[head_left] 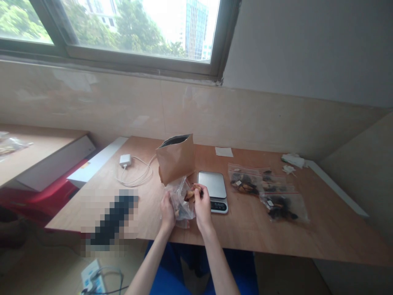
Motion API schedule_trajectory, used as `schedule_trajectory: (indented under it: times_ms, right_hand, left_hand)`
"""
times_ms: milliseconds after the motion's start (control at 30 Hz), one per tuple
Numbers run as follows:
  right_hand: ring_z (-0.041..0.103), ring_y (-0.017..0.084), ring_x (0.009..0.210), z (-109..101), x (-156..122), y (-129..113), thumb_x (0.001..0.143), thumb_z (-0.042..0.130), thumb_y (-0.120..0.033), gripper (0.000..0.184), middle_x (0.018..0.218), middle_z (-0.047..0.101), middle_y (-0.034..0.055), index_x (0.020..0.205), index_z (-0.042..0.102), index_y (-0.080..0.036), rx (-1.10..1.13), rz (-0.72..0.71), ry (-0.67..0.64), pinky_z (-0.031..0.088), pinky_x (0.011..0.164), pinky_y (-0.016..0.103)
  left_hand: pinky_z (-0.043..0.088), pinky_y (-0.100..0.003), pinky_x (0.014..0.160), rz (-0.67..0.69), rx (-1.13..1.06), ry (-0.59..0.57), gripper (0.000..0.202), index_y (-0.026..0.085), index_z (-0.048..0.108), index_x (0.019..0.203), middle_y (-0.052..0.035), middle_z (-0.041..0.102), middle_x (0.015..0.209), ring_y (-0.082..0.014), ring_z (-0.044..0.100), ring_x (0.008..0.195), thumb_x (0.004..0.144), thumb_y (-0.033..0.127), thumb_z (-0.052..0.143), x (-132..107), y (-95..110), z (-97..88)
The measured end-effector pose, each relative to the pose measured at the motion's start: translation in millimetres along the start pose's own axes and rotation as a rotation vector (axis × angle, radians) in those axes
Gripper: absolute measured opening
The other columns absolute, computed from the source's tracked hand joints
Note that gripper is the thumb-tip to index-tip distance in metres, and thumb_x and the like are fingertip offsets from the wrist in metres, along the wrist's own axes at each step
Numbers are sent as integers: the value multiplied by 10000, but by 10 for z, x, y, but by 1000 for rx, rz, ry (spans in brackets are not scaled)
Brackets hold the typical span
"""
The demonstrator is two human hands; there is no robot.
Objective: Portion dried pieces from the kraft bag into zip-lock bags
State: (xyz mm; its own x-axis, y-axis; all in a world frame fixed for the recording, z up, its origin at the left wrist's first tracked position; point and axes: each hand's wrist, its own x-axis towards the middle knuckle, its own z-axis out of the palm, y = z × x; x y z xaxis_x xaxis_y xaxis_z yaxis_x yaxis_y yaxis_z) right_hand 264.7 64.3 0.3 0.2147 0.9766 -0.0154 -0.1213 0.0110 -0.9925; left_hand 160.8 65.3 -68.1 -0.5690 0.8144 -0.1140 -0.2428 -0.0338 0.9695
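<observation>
My left hand point(168, 211) is closed on the side of a clear plastic zip bag point(181, 200) held above the table's front part. Between the fingers of my right hand point(202, 205) is a brown, dark-edged dried piece point(190, 195), at the bag's right side; its exact kind I cannot make out. Behind the bag stands an open brown paper pouch point(176, 157) with a dark inside. Just right of my right hand lies a digital kitchen scale point(212, 185), its steel plate bare and its display partly covered by the hand.
Several zip bags of dark dried pieces point(281, 207) lie to the right. A white charger point(125, 159) with a coiled cable is at the left, near a pixelated dark object point(113, 219). A white paper point(224, 152) and crumpled tissue point(288, 169) lie farther back.
</observation>
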Motion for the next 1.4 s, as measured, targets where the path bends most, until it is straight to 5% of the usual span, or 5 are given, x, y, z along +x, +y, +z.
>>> schedule_trajectory:
  times_ms: [167,400,633,1400]
  right_hand:
    - [634,157,736,-41,55,-43,712,580,-248,159,834,664,30,856,552,-187,447,327,-6,523,631,281]
    - [617,118,644,-94,107,-105,714,544,-131,79,743,679,16,762,592,-170,686,557,-36,503,563,215]
    - [600,105,628,-158,119,-118,719,536,-110,85,736,686,24,733,606,-156,905,618,-140,509,574,214]
    - [539,63,561,-141,264,-314,895,417,-224,183,656,531,7,751,515,-168,1288,879,-61,467,407,111]
  left_hand:
    - [465,-285,660,-64,-40,-11,408,149,609,686,-24,659,648,-163,611,604,796,504,442,-19,15,7]
    - [470,-276,630,-74,-53,-9,415,142,612,695,-24,655,641,-157,616,597,779,520,463,-33,45,18]
    - [459,-264,611,-84,-100,28,379,142,617,747,-17,655,682,-148,596,600,752,501,499,-80,159,66]
    - [463,-257,642,-68,-137,20,393,142,643,820,-17,662,711,-140,597,634,760,508,510,-66,115,62]
